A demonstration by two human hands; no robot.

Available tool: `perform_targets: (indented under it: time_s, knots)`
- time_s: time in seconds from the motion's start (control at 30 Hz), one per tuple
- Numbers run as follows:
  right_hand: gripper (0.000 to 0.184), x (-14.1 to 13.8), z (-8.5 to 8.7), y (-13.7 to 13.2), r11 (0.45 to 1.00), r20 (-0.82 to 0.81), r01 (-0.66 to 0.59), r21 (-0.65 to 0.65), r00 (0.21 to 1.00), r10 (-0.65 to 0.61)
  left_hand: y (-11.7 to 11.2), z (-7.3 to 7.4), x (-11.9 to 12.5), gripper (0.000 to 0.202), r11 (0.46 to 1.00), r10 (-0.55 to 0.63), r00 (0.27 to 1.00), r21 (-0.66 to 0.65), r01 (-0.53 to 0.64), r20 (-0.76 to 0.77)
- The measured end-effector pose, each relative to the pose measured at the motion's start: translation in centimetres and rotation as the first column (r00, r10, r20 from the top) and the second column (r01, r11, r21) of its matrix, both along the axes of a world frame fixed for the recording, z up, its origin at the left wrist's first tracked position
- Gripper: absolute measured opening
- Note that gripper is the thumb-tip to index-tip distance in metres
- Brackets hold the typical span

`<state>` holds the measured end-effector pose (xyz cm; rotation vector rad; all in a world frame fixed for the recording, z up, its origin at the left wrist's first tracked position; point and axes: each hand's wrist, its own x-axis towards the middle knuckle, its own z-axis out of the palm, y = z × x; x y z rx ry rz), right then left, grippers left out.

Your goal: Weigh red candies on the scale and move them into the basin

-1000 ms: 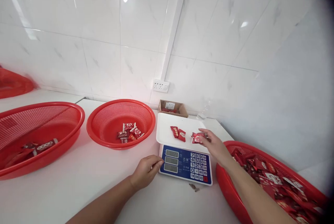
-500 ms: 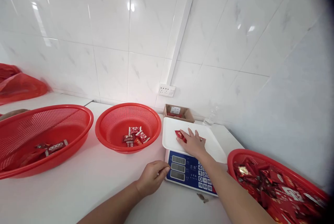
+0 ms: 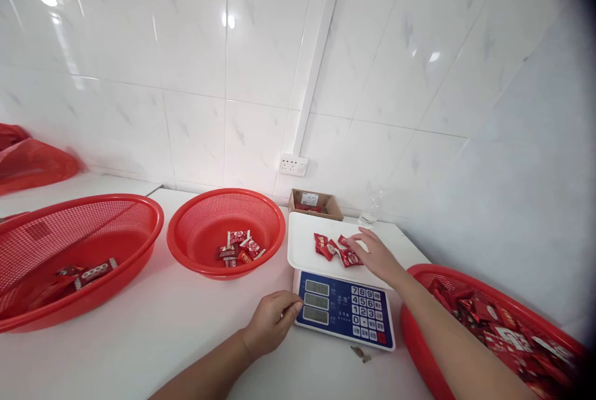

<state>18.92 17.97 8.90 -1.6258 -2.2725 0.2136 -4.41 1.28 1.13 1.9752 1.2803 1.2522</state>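
On the white pan (image 3: 302,226) of a digital scale (image 3: 342,307) lie several red-wrapped candies (image 3: 329,250). My right hand (image 3: 376,257) is over the pan's right side, fingers stretched and a little apart, the fingertips right beside the candies; whether they touch one, I cannot tell. At the scale's left edge, my left hand (image 3: 272,320) is closed in a pinch. What sits between its thumb and forefinger, if anything, is too small to make out. The digits on the scale's display (image 3: 316,302) are too faint to read.
A red basket (image 3: 223,198) with several candies stands left of the scale, another basket (image 3: 153,226) farther left. A fuller basket (image 3: 419,319) of red packets is at right. Behind the scale are a cardboard box (image 3: 333,206) and clear bottle (image 3: 371,209). A scrap (image 3: 361,353) lies in front.
My right hand has drawn back to the right from on top of the candies, uncovering them on the pan. My left hand keeps its pinch by the scale. The view has shifted slightly.
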Motion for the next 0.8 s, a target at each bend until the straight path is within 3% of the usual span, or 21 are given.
perform_targets:
  time_s: [0.1,0.2,0.3,0.37,0.43,0.5,0.63,0.8]
  knots:
    - [0.038,5.3,0.8,-0.8,0.997,-0.007,0.051,-0.051,0.999,-0.052,0.0,-0.1,0.0,0.032,1.0,-0.002,1.0,-0.007,0.002,0.003]
    - [0.037,10.5,0.6,-2.5,0.982,0.004,0.081,-0.17,0.997,-0.081,0.0,-0.2,0.0,0.031,1.0,-0.012,1.0,-0.027,0.012,0.012]
    - [0.057,13.8,-0.7,-4.7,0.942,-0.009,0.076,-0.327,0.996,-0.084,0.1,-0.3,0.1,0.03,0.998,-0.036,0.999,-0.042,0.037,0.022]
    - [0.071,14.5,-1.8,-5.8,0.918,0.018,0.097,-0.385,0.995,-0.097,0.2,-0.3,0.1,0.031,0.998,-0.048,0.999,-0.05,0.049,0.023]
    - [0.074,14.4,-2.7,-6.4,0.918,0.061,0.119,-0.379,0.993,-0.104,0.3,-0.3,0.1,0.032,0.997,-0.052,0.998,-0.054,0.054,0.026]
    - [0.061,13.8,-3.2,-6.6,0.926,0.071,0.102,-0.363,0.994,-0.082,0.4,-0.4,0.0,0.033,0.998,-0.045,0.999,-0.05,0.046,0.027]
    - [0.017,12.7,-3.0,-6.6,0.949,0.057,0.051,-0.31,0.998,-0.035,0.5,-0.4,0.0,0.032,0.999,-0.029,1.0,-0.038,0.029,0.009]
    - [0.005,13.7,-2.4,-6.3,0.954,0.035,0.103,-0.28,0.995,-0.097,0.5,-0.4,0.0,0.031,0.999,-0.01,1.0,-0.034,0.01,0.0]
